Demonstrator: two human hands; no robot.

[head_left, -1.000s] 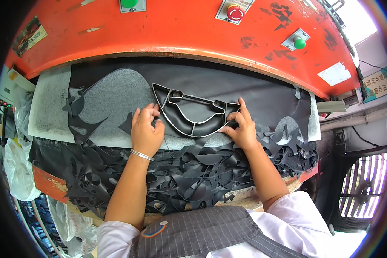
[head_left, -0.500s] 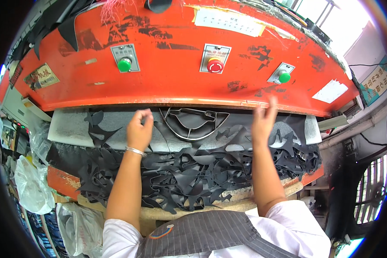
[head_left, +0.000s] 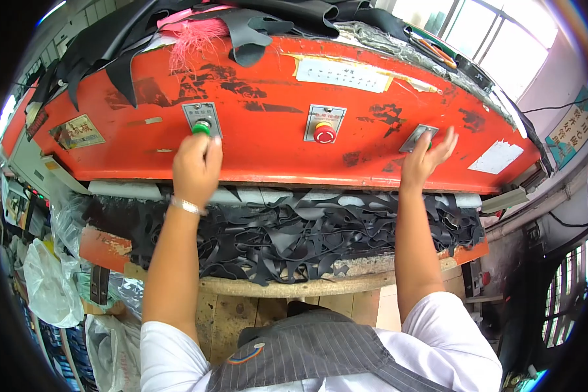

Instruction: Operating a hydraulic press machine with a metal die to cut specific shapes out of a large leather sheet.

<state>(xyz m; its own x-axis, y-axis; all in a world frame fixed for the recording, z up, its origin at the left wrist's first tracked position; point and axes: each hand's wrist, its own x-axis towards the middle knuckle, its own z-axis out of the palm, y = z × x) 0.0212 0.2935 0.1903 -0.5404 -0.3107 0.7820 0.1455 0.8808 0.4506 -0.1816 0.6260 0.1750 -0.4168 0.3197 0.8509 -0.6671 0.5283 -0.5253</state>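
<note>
My left hand is closed with its fingers curled in, and it touches the left green push button on the red machine front. Over the right green push button, my right hand has its thumb against the button and its fingers stretched apart. Nothing is held in either hand. Between them sits a red mushroom-shaped button on a metal plate, touched by neither hand. The curved metal cutting die cannot be seen now; the red machine front covers that area.
Black leather-like scraps lie heaped below the machine front, behind a pale rounded rail. Black sheets and pink threads drape over the machine's top. Clear plastic bags hang at the left.
Both hands have risen from above the work surface to the two green buttons. The view has shifted, and the cutting die and most of the pale board are no longer visible.
</note>
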